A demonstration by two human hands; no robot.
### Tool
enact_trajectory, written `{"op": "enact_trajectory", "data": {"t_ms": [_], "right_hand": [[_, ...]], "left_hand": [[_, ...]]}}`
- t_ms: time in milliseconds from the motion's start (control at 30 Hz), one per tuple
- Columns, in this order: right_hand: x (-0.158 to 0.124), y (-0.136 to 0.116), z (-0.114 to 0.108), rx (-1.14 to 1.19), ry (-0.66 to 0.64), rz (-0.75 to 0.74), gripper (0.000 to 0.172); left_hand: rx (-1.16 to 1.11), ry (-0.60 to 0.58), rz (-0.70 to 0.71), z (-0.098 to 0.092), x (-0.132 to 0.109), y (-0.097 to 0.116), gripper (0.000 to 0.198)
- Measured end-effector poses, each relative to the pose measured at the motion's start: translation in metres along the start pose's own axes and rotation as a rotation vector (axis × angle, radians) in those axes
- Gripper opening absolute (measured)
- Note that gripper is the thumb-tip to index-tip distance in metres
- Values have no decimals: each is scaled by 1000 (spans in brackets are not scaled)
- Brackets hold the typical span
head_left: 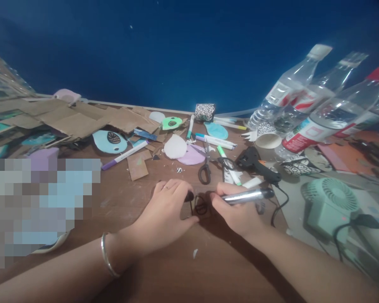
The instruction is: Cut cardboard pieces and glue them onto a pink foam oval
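Observation:
In my right hand [235, 210] is a silver marker [248, 196], its dark end pointing right; its tip is hidden by my fingers. My left hand [167, 206], with a ring and a bracelet, lies on the table with fingers curled, and a black cap [188, 196] pokes out beside its index finger. The left thumb reaches to a small brown piece [201, 205] with a black round drawing, between both hands. Just beyond lie black-handled scissors [204, 173]. A black glue gun [255, 163] with a cord rests past my right hand.
Colored markers [216, 142] and cut paper shapes, including a blue one with a leaf-like drawing [110, 142], litter the table. Cardboard scraps [72, 120] pile up at left. Plastic bottles [290, 84], a patterned paper cup [268, 136] and a green fan [330, 206] stand at right.

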State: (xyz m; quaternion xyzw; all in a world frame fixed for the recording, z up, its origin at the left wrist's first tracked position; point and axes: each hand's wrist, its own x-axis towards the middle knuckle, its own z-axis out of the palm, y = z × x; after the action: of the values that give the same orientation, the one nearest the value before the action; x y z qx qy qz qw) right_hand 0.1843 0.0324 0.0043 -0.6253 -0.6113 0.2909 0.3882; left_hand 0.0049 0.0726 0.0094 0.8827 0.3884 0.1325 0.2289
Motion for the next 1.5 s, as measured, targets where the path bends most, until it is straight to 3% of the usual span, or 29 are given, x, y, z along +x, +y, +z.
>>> {"op": "enact_trajectory", "data": {"t_ms": [100,400,833,1200,1500], "right_hand": [[0,2,-2,16,3,-1,32],[3,3,-2,66,-188,-13,23],[0,1,-3,-26,32,1,32],[1,4,-1,7,11,6,32],[4,5,-1,-7,-96,17,28]], "left_hand": [[1,-1,-6,0,0,1,32],[-8,3,-21,0,1,2,26],[0,6,-3,1,0,0,30],[-1,3,2,2,-1,-1,30],[10,17,28,2,-1,-1,27]]}}
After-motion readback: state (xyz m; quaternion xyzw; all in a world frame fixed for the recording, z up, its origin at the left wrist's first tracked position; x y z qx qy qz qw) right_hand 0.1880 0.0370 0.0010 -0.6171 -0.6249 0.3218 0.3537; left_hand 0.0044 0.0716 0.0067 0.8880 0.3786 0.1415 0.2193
